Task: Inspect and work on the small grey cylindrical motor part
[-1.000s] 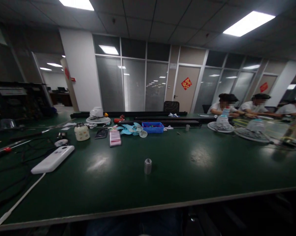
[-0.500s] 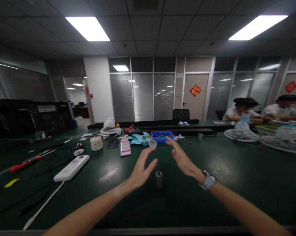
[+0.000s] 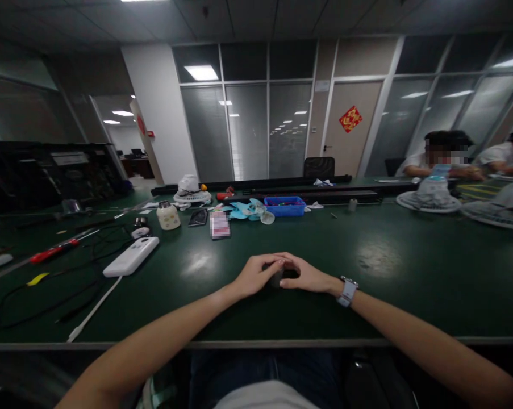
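On the green table in front of me stands a small grey cylinder [image 3: 276, 279], mostly covered by my hands. My left hand [image 3: 255, 275] curls round it from the left, its thumb across the upper part. From the right, my right hand [image 3: 309, 274] curves in, thumb tip at the cylinder's side and a dark gap inside the curl. The fingers of both hands meet behind the cylinder, where their exact contact is hidden. A watch with a pale strap [image 3: 347, 291] is on my right wrist.
Leftward lie a white power strip [image 3: 131, 257], cables and a red-handled tool [image 3: 55, 250]. Behind are a cream jar [image 3: 168, 216], light-blue fan blades [image 3: 244, 209] and a blue tray [image 3: 285, 210]. Fan parts [image 3: 429, 196] and two people sit at the far right.
My hands, held open and apart above the table, have come down and together round the grey cylinder. The view has tilted downward, showing the table's front edge and my lap.
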The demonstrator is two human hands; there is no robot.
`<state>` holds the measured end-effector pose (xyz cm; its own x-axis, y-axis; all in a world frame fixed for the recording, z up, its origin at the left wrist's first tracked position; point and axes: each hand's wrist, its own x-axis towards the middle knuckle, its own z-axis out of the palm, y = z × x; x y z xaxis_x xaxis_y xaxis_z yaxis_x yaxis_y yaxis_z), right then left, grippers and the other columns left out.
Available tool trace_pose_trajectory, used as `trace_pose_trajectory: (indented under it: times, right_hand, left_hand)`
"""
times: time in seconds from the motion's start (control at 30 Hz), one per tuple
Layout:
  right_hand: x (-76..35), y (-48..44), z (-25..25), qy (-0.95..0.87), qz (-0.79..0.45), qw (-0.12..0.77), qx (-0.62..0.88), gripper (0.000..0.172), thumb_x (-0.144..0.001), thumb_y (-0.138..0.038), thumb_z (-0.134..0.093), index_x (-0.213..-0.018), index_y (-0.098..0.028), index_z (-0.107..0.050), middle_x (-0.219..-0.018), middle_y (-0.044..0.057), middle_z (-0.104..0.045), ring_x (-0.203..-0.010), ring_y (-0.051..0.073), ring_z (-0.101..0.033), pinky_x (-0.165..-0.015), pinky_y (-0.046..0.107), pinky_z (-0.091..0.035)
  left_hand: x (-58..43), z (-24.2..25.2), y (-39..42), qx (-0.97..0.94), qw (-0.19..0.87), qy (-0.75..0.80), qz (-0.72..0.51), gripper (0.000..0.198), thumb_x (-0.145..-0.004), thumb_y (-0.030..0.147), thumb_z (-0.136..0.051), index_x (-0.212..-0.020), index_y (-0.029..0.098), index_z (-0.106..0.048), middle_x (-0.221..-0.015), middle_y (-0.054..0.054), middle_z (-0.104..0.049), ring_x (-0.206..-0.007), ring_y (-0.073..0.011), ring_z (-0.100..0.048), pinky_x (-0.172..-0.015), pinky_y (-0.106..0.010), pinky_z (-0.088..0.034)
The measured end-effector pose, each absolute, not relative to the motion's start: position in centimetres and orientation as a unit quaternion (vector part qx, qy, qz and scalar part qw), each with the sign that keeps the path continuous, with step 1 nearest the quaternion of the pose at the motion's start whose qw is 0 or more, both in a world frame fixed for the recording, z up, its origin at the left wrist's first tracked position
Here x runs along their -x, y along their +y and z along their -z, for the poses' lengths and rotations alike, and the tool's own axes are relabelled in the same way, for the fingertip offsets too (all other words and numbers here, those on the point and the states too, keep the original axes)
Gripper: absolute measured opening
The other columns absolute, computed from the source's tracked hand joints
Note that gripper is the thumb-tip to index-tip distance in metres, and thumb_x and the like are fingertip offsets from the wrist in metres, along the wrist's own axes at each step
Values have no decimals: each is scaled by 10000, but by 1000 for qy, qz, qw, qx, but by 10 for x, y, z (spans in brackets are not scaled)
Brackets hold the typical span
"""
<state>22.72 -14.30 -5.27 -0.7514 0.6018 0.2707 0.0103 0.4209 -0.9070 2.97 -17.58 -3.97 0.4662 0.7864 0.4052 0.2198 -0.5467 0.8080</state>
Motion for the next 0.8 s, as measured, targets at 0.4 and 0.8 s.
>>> trace_pose_trajectory:
  times: [0.4, 0.8]
  right_hand:
    - [-219, -152, 49, -796, -463, 323, 220, 630, -735, -299, -819, -1275, -213, -505, -1237, 84, -638, -1159, 238, -618, -1053, 458, -455]
    - [-217, -152, 50, -808, -437, 315, 240, 622, -732, -324, -819, -1257, -206, -506, -1214, 79, -640, -1161, 236, -612, -1036, 438, -469]
  left_hand:
    - [-18, 38, -170, -771, 340, 344, -414, 249, -874, 375, -658, -982, 166, -740, -1024, -87, -709, -929, -212, -678, -842, -324, -526]
    - [-15, 32, -175, -789, 291, 353, -409, 243, -896, 367, -627, -1017, 203, -759, -1019, -76, -696, -909, -207, -658, -806, -305, -511]
